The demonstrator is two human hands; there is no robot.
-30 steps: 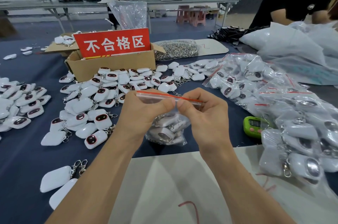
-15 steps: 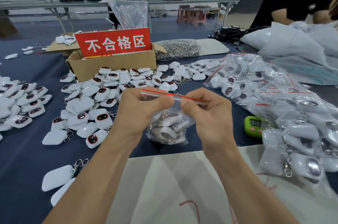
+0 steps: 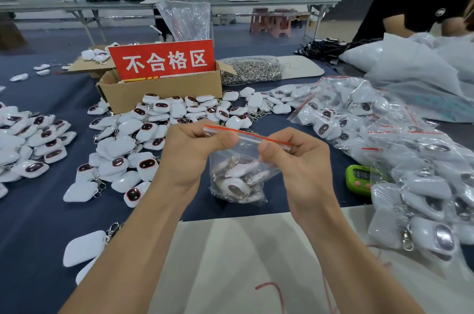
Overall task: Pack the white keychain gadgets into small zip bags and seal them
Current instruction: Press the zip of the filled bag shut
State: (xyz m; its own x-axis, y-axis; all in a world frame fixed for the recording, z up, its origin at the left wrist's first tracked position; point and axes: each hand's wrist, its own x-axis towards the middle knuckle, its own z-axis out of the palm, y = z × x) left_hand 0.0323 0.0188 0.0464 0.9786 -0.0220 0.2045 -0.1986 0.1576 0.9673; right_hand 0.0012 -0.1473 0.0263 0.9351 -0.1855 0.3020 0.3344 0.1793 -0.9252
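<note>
Since a second ago both thumbs have slid slightly apart along the red zip strip [image 3: 250, 135], which now slopes down to the right. My left grip [image 3: 189, 157] pinches the strip's left end between thumb and curled fingers, and my right grip [image 3: 302, 167] pinches it nearer the right end in the same way. Between and below them hangs the small zip bag [image 3: 256, 157], held above the dark blue worktop [image 3: 38, 224], with several white keychain gadgets [image 3: 234, 186] bunched at its bottom. I judge this bag filled and its seal mid-press; whether the strip is closed all along I cannot tell. To the left and beyond, heaps of loose gadgets [image 3: 143, 139] wait unpacked. On the right lies a large heap of filled bags [image 3: 384, 139], so a good share looks done, yet plenty remains. Farther off stands a cardboard box [image 3: 159, 90] with a red sign, and a green timer [image 3: 359, 179] sits beside the filled bags.
</note>
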